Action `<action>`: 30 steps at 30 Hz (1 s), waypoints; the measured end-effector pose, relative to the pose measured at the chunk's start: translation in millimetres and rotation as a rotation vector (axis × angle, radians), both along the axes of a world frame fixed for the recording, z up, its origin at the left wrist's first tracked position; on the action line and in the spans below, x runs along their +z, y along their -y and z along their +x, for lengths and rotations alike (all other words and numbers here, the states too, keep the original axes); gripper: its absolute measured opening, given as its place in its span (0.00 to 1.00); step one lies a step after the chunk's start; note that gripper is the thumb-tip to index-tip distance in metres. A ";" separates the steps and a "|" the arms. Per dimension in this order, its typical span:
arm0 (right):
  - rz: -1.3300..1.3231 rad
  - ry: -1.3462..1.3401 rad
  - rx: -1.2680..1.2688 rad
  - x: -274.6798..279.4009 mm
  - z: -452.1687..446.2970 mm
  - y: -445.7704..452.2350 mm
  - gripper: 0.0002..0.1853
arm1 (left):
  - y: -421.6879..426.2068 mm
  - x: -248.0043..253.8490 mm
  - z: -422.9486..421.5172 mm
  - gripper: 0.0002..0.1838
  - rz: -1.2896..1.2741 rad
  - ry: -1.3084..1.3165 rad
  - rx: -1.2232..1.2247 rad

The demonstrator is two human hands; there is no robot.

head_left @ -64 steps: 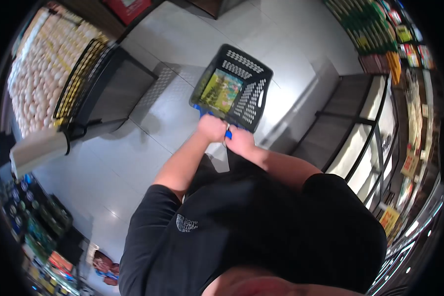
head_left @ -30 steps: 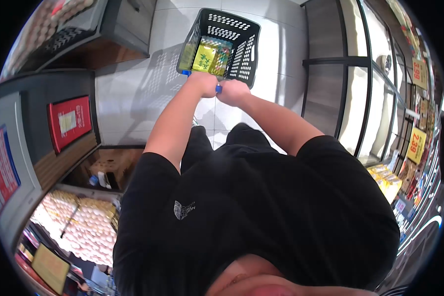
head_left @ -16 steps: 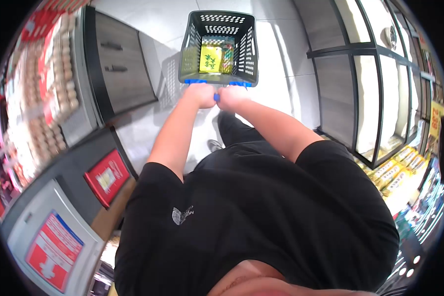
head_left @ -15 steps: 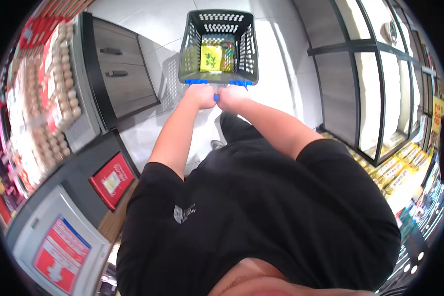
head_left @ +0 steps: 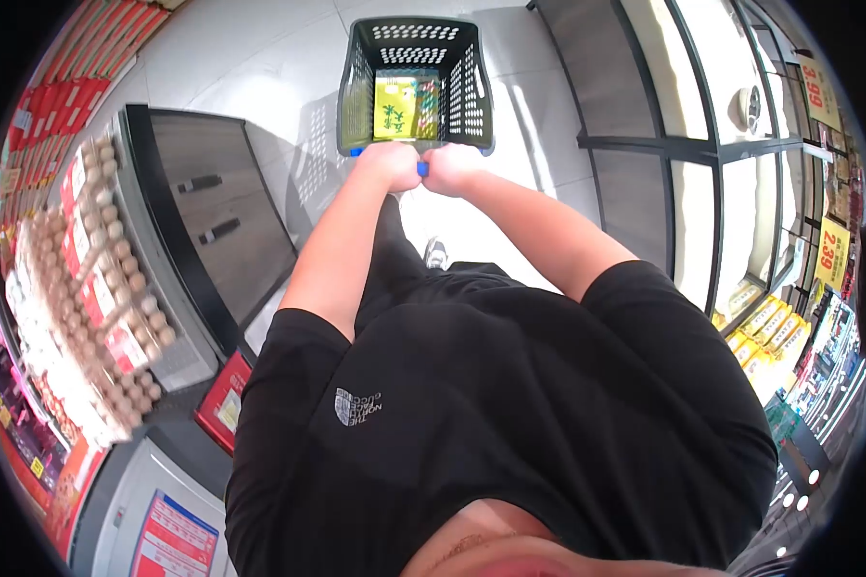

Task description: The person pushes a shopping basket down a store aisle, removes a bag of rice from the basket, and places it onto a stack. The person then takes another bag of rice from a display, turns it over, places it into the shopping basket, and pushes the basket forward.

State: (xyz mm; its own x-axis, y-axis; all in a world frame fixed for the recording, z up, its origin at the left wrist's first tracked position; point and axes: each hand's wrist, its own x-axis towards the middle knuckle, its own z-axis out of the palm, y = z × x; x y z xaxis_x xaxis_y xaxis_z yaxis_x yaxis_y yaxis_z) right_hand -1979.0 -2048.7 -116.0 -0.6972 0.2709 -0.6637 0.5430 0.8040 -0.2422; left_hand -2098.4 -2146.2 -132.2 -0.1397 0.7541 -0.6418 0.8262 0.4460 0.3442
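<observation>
Black, the basket [head_left: 414, 43] stands far centre, pack [head_left: 393, 108] inside, with left hand [head_left: 388, 165] and right hand [head_left: 452, 167] curled round its blue handle [head_left: 422, 168], fingers folded in, a pushing hold that seems to call for even pressure.

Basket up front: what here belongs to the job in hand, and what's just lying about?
In use:
Left hand and right hand, gripping the blue handle
Basket
Yellow pack inside

Just around:
Eggs
Drawers
Price signs
</observation>
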 end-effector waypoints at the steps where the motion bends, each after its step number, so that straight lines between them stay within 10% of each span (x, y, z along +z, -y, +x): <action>1: -0.001 0.018 0.005 3.3 -14.3 -16.0 0.18 | -17.4 -0.3 -16.7 0.17 -0.004 0.023 -0.021; 30: -0.106 -0.013 -0.262 4.3 -384.8 -476.4 0.17 | -510.1 3.3 -413.5 0.18 -0.068 -0.051 -0.338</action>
